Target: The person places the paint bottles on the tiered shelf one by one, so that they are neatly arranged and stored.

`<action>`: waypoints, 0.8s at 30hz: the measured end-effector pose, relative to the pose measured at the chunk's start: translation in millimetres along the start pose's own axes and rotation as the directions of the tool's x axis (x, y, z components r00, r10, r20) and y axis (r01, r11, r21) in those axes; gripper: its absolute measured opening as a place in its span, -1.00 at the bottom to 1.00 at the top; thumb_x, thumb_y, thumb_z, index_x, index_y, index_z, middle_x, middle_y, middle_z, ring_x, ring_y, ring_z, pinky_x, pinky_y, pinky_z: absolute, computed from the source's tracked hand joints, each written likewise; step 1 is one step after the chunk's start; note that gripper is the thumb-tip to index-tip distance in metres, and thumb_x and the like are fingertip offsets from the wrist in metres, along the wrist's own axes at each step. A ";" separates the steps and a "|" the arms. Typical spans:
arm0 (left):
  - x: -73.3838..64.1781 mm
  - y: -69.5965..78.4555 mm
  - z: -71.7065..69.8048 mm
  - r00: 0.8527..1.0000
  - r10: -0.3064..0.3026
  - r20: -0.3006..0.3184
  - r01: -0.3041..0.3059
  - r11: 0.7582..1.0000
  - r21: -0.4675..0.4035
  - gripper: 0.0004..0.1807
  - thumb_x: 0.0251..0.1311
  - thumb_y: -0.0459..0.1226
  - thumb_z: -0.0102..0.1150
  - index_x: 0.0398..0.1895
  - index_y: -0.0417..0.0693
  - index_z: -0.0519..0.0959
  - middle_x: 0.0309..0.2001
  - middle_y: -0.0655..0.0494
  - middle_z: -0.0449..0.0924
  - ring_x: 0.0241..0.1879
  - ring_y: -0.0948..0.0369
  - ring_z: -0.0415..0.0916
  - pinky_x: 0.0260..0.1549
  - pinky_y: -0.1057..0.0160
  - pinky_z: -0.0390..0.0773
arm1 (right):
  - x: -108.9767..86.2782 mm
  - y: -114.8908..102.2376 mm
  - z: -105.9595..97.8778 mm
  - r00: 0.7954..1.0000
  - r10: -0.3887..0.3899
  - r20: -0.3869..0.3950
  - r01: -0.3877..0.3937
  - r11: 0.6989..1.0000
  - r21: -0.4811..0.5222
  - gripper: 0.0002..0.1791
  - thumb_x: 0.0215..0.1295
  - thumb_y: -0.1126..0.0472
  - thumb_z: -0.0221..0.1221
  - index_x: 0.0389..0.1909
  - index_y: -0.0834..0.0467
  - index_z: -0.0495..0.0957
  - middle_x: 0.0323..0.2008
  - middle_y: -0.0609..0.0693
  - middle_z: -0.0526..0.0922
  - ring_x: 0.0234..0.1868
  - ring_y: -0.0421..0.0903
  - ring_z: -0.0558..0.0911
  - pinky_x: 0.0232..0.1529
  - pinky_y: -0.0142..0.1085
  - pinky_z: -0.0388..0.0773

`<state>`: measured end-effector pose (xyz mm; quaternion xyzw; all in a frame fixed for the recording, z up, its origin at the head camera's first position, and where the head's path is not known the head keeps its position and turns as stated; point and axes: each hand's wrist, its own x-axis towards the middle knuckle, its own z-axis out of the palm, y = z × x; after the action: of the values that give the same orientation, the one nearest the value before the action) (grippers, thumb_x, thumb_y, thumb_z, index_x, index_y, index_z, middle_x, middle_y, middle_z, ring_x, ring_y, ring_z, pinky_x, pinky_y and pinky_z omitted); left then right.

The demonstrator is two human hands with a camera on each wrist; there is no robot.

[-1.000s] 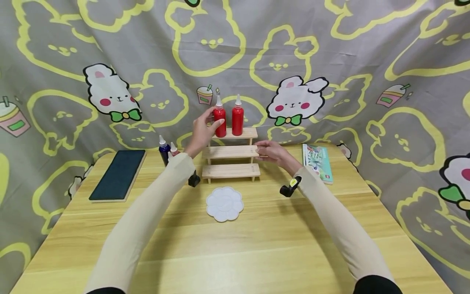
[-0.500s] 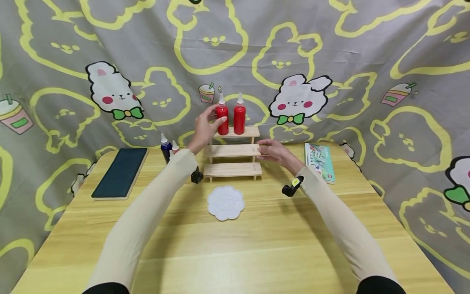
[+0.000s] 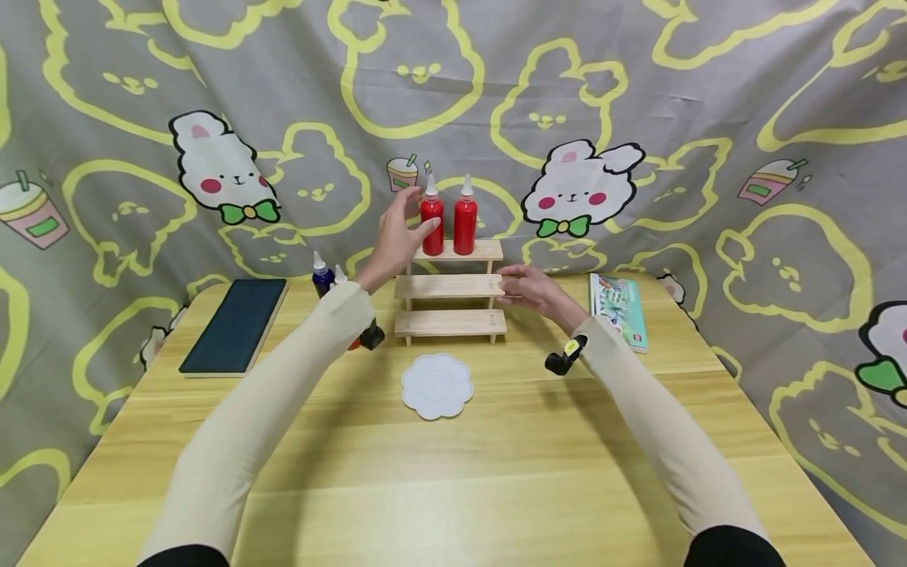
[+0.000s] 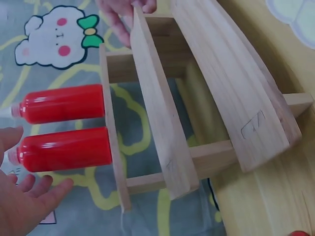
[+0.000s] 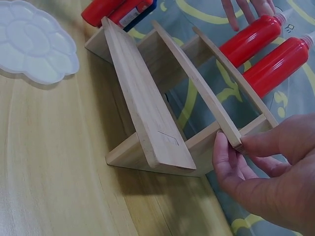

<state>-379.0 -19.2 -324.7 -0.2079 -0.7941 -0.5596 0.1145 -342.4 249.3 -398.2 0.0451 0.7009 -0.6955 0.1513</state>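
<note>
Two red squeeze bottles with white nozzle caps, a left one [image 3: 432, 230] and a right one [image 3: 464, 228], stand side by side on the top step of a three-tier wooden rack [image 3: 449, 286]. My left hand [image 3: 395, 242] is beside the left bottle, its fingers spread and apart from the bottle in the left wrist view. Thumb and fingers of my right hand [image 5: 268, 169] pinch the right end of the rack's middle step. A white flower-shaped palette [image 3: 436, 386] lies on the table before the rack.
Left of the rack stand a dark blue bottle [image 3: 322, 278] and other bottles, partly hidden by my left arm. A dark rectangular book-like slab [image 3: 235, 327] lies farther left. At the right is a teal picture book [image 3: 620, 313]. A patterned curtain [image 3: 298, 71] hangs behind the table.
My left hand has let go of the left red bottle, its fingers spreading away. The bottle stays on the top step, and my right hand keeps its hold on the rack.
</note>
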 end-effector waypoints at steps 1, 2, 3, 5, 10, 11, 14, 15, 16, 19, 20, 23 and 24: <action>-1.8 1.0 -2.1 1.000 0.001 0.007 -0.001 1.000 0.005 -0.33 0.42 -0.32 0.30 0.52 -0.17 0.27 0.45 -0.15 0.40 0.41 -0.10 0.43 0.35 -0.11 0.51 | 0.0 -0.2 -0.2 1.000 0.001 0.002 -0.001 1.000 -0.002 -0.43 0.53 0.52 0.00 0.50 0.42 0.19 -0.04 0.11 0.47 -0.22 -0.14 0.62 0.17 -0.25 0.68; -3.7 1.9 -4.6 1.000 0.002 0.018 -0.002 1.000 0.014 -0.33 0.42 -0.31 0.30 0.52 -0.17 0.28 0.46 -0.15 0.39 0.42 -0.09 0.42 0.36 -0.11 0.50 | 0.2 -0.2 -0.4 1.000 0.002 0.005 -0.002 1.000 -0.003 -0.43 0.53 0.52 0.00 0.51 0.42 0.19 -0.03 0.12 0.47 -0.22 -0.14 0.62 0.17 -0.26 0.68; -5.9 2.7 -7.5 1.000 0.006 0.026 -0.007 1.000 0.027 -0.33 0.42 -0.31 0.30 0.52 -0.18 0.28 0.46 -0.15 0.39 0.42 -0.10 0.42 0.36 -0.11 0.50 | 0.5 -0.3 -0.3 1.000 0.003 0.007 -0.003 1.000 -0.001 -0.43 0.53 0.51 0.00 0.51 0.42 0.19 -0.02 0.13 0.48 -0.22 -0.14 0.63 0.16 -0.26 0.68; -10.5 4.2 -14.8 0.999 0.011 0.039 -0.013 0.998 0.056 -0.32 0.42 -0.30 0.30 0.53 -0.19 0.27 0.48 -0.16 0.37 0.44 -0.11 0.39 0.36 -0.12 0.49 | 1.3 -0.2 -0.1 1.000 0.005 0.010 -0.005 1.000 0.002 -0.43 0.53 0.51 0.01 0.51 0.42 0.19 -0.01 0.14 0.50 -0.22 -0.13 0.64 0.15 -0.27 0.69; -19.1 8.9 -42.8 0.999 0.042 0.017 -0.043 0.997 0.068 -0.36 0.43 -0.35 0.27 0.51 -0.25 0.29 0.47 -0.24 0.36 0.42 -0.19 0.38 0.36 -0.11 0.49 | 2.2 -1.4 0.3 1.000 0.010 0.006 -0.010 1.000 0.001 -0.42 0.53 0.51 0.00 0.52 0.40 0.18 -0.01 0.13 0.48 -0.20 -0.13 0.63 0.24 -0.22 0.64; -21.3 10.0 -51.0 0.999 0.047 0.012 -0.047 0.996 0.069 -0.38 0.44 -0.35 0.25 0.50 -0.24 0.31 0.46 -0.24 0.37 0.42 -0.18 0.38 0.36 -0.10 0.48 | 1.9 -1.5 0.5 1.000 0.010 0.006 -0.010 1.000 -0.004 -0.42 0.53 0.51 0.00 0.52 0.40 0.18 -0.04 0.11 0.47 -0.21 -0.14 0.63 0.29 -0.17 0.60; -29.4 11.7 -77.3 0.998 0.061 -0.001 -0.061 0.994 0.092 -0.44 0.47 -0.31 0.24 0.46 -0.22 0.37 0.42 -0.19 0.43 0.39 -0.14 0.43 0.36 -0.07 0.49 | 1.6 -1.0 0.9 1.000 0.012 0.011 -0.011 1.000 -0.010 -0.43 0.54 0.50 0.01 0.52 0.39 0.19 -0.08 0.09 0.48 -0.21 -0.13 0.63 0.29 -0.17 0.60; -33.3 12.0 -86.1 0.998 0.062 -0.005 -0.061 0.993 0.106 -0.46 0.48 -0.29 0.23 0.45 -0.21 0.38 0.41 -0.17 0.45 0.38 -0.12 0.45 0.36 -0.08 0.49 | 1.6 -0.5 0.7 1.000 0.013 0.015 -0.012 1.000 -0.010 -0.42 0.54 0.50 0.01 0.52 0.39 0.19 -0.08 0.08 0.48 -0.22 -0.13 0.63 0.29 -0.17 0.61; -37.8 11.8 -94.4 0.998 0.064 -0.009 -0.062 0.991 0.119 -0.48 0.49 -0.26 0.23 0.44 -0.20 0.40 0.40 -0.16 0.47 0.37 -0.10 0.47 0.35 -0.09 0.50 | 1.5 0.0 0.6 1.000 0.013 0.017 -0.013 1.000 -0.010 -0.42 0.53 0.50 0.01 0.52 0.39 0.19 -0.09 0.08 0.49 -0.22 -0.13 0.64 0.28 -0.17 0.61; -53.4 9.1 -114.6 0.999 0.045 -0.024 -0.041 0.987 0.158 -0.52 0.52 -0.19 0.19 0.40 -0.16 0.44 0.35 -0.12 0.52 0.33 -0.03 0.51 0.33 -0.08 0.52 | 1.1 0.8 -1.1 1.000 0.011 0.022 -0.011 1.000 -0.007 -0.42 0.53 0.50 0.00 0.52 0.40 0.17 -0.05 0.10 0.51 -0.21 -0.13 0.65 0.24 -0.20 0.64; -59.5 7.0 -119.3 0.999 0.038 -0.029 -0.033 0.986 0.166 -0.53 0.53 -0.17 0.17 0.39 -0.16 0.46 0.34 -0.10 0.53 0.32 -0.01 0.52 0.33 -0.07 0.52 | 1.0 0.8 -1.6 1.000 0.011 0.023 -0.011 1.000 -0.005 -0.41 0.53 0.50 0.00 0.52 0.39 0.17 -0.04 0.10 0.51 -0.20 -0.13 0.65 0.22 -0.21 0.65; -78.6 -2.2 -128.2 0.999 0.021 -0.047 -0.011 0.982 0.186 -0.56 0.56 -0.14 0.13 0.36 -0.14 0.48 0.30 -0.07 0.56 0.30 0.04 0.54 0.30 0.07 0.54 | 0.2 0.4 -3.6 1.000 0.010 0.028 -0.010 1.000 -0.002 -0.41 0.53 0.50 0.00 0.53 0.39 0.16 -0.01 0.11 0.50 -0.18 -0.13 0.65 0.20 -0.24 0.66; -84.4 -6.1 -129.5 0.998 0.018 -0.056 -0.007 0.982 0.189 -0.56 0.56 -0.12 0.12 0.36 -0.15 0.49 0.29 -0.07 0.57 0.29 0.05 0.55 0.28 0.15 0.54 | 0.0 0.3 -4.5 1.000 0.011 0.027 -0.011 1.000 -0.003 -0.41 0.53 0.50 0.00 0.53 0.39 0.16 -0.02 0.11 0.49 -0.19 -0.13 0.64 0.20 -0.24 0.66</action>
<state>-313.6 -159.2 -319.8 -0.1850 -0.8386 -0.4869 0.1598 -343.0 253.8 -398.5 0.0391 0.6994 -0.6943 0.1647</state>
